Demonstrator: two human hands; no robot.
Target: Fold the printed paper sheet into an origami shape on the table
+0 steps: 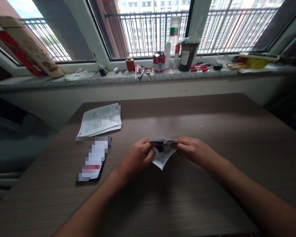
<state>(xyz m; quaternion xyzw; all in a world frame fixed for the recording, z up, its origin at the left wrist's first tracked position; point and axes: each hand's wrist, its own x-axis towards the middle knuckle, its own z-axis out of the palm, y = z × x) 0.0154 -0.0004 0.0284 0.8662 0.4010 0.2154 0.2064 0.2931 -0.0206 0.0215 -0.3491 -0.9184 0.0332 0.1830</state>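
Folded paper (165,156) is located over the middle of the table (202,113), held between my two hands; from this station I cannot determine whether any part of it touches the tabletop. Its upper edge runs roughly level from left to right, and a pointed flap hangs toward the near side. Dark printing is visible on its face.

Left hand (137,154): clamped on the left end of the paper, thumb on the near side. Right hand (192,148): fingers closed on the right end; I cannot make out the thumb clearly. Both forearms enter from the near side, and the hands stand apart with the paper spanning the gap.

To the left of the left hand I record a phone (95,161) lying on the table, its lit screen blurred into blocks. Just beyond its far end lie printed sheets (101,120), folded and stacked near the far left corner of the table.

Beyond the far edge, a speckled windowsill (84,83) carries assorted items. I note a red-and-silver can (159,62) near its middle, a dark cup (187,56) to the right of the can, red-handled tools (199,68) farther right, and a yellow item (255,62) toward the right end. A tall tan package (31,44) leans against the window frame at left.
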